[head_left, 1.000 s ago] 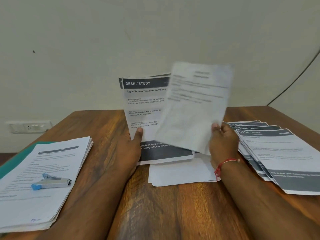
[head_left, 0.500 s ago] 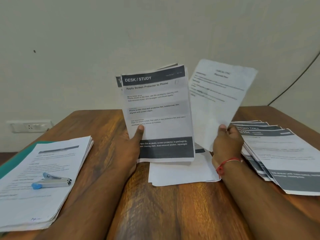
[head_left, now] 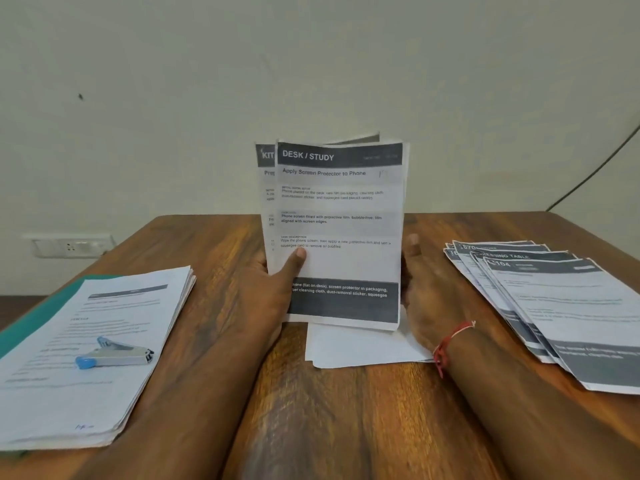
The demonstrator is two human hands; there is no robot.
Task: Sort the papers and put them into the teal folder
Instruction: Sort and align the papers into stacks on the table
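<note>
My left hand grips an upright bundle of printed sheets, thumb on the front page headed "DESK / STUDY". My right hand holds the bundle's right edge, its fingers hidden behind the pages and its thumb beside them. The corner of another sheet sticks out above the bundle at the back. The teal folder lies at the left under a thick paper stack; only its edge shows. A fanned pile of grey-headed sheets lies at the right. Blank white sheets lie flat under my hands.
A blue and grey stapler rests on the left stack. The wooden table reaches the wall, which carries a socket at the left and a dark cable at the right.
The single sheet my right hand held up beside the bundle is no longer apart from it. That hand has moved in to the bundle's right edge.
</note>
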